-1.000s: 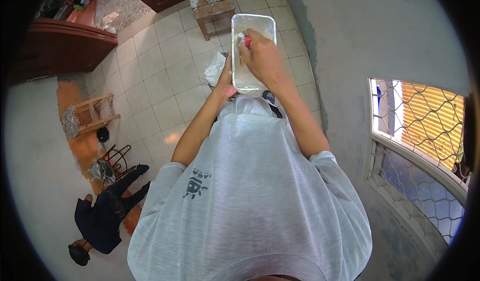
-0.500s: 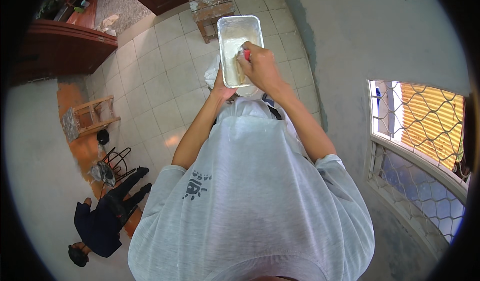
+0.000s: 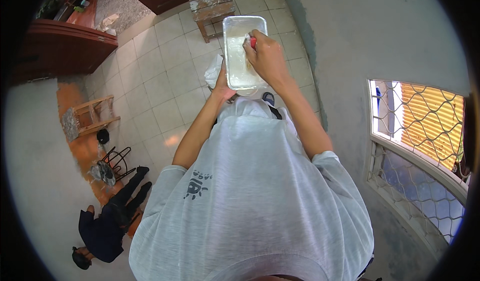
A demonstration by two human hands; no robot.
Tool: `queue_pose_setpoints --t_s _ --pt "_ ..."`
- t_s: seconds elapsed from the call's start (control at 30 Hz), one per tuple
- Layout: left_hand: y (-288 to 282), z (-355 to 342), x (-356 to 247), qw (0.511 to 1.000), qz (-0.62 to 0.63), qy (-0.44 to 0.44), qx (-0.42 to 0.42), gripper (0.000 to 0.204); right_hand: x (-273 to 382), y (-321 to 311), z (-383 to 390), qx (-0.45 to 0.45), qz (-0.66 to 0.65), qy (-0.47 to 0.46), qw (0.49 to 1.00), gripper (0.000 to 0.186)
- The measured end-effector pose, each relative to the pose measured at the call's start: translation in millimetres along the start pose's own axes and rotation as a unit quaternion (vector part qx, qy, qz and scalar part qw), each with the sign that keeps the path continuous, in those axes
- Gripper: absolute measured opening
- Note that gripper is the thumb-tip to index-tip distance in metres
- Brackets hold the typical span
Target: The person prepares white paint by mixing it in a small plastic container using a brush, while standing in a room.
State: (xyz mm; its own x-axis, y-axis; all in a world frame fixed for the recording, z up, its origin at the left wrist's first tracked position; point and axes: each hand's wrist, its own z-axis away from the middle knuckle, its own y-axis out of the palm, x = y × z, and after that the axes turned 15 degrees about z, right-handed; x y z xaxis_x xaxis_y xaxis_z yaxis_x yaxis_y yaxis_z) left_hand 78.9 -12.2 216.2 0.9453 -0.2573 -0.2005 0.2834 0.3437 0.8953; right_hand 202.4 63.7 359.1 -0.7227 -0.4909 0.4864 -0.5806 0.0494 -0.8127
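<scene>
While the view looks steeply down past the person's grey shirt [image 3: 250,201], the scene reads left to right as follows.

Far left: dark wooden counter [image 3: 55,46], small wooden stool [image 3: 90,118] on the tiled floor [image 3: 165,76], a black wire stand [image 3: 117,158], and a second person in dark clothes [image 3: 107,221] lying or sitting low by the orange strip. None of it is near the work.

Centre: left hand [image 3: 222,83] is under the near end of the rectangular tray [image 3: 239,51], grip closed around its edge from below; fingers mostly hidden, so the exact hold is unclear. Tray is held up in the air at chest height, above a paint-spattered wooden stool [image 3: 212,3] on the floor. Tray bottom shows a thin whitish film, little liquid left.

Right of centre: right hand [image 3: 267,56] is inside the tray, grip closed on a red-handled tool [image 3: 252,42], probably a brush; its working end is hidden.

Judgement: loading or scraping is mid-way; tray looks nearly spent.

Right: grey plastered wall [image 3: 360,41], meshed window [image 3: 420,131]. Nothing stands between hands and wall.
</scene>
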Motion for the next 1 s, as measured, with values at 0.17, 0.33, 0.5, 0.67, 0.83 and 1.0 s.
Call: queue_pose_setpoints --t_s 0.17,0.33,0.5,0.67,0.83,1.0 --pt "-14 -7 1 1.0 0.022 0.007 -0.016 0.051 19 11 10 0.024 -0.037 -0.035 0.998 0.019" --pt "-21 -5 -3 1.0 0.028 0.0 -0.008 0.049 -1 -3 7 0.066 -0.021 0.022 0.997 0.02" --pt "1 -10 3 0.998 0.04 -0.021 -0.047 0.049 7 4 5 0.021 -0.03 -0.004 0.999 0.021" --pt "-41 -21 0 0.997 0.075 -0.019 0.027 0.046 -5 -17 4 0.089 -0.036 0.022 0.995 0.017" --pt "-24 -19 1 0.999 0.028 -0.015 -0.029 0.05 -10 -22 -12 -0.009 -0.007 -0.001 1.0 0.019" --pt "-5 -15 0 0.999 0.019 -0.022 -0.021 0.053 -4 7 -4 0.007 -0.054 0.017 0.998 0.019"
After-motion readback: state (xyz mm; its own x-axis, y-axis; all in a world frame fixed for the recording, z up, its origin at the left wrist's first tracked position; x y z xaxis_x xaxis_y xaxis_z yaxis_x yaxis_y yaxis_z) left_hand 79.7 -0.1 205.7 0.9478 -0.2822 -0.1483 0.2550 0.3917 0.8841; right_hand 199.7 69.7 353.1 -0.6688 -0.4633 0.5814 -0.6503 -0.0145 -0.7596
